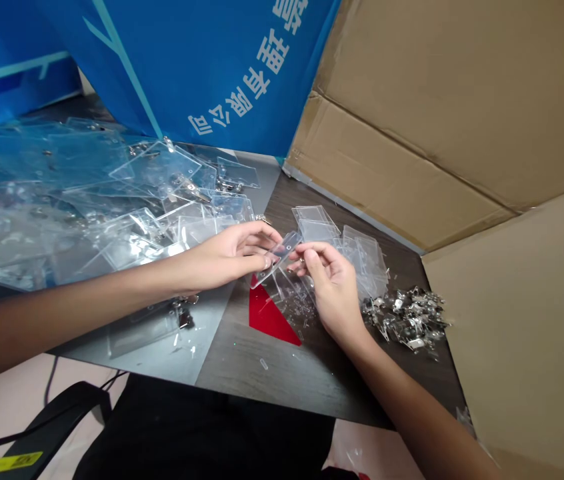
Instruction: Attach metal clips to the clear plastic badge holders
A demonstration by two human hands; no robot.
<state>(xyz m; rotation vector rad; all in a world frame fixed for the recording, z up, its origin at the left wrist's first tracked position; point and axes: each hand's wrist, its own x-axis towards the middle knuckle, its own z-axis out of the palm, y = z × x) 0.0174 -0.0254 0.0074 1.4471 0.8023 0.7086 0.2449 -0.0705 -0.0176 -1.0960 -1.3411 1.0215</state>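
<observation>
Above the middle of the table, my left hand (pixel 245 252) grips a clear plastic badge holder (pixel 282 253) between thumb and fingers, with its slotted end turned to the right. My right hand (pixel 333 283) is closed in a pinch beside that end. Something small seems to be at its fingertips, but I cannot make out what. Beneath and behind the hands lie loose clear badge holders (pixel 362 257) in an overlapping pile. To the right of my right hand is a heap of metal badge clips (pixel 409 317).
A large spread of clear holders with metal clips (pixel 132 193) covers the left side. A red flat piece (pixel 272 317) and small clear strips (pixel 263 364) lie on the table (pixel 232 363). Cardboard (pixel 412 133) walls the right; a blue printed sheet (pixel 187 60) stands behind.
</observation>
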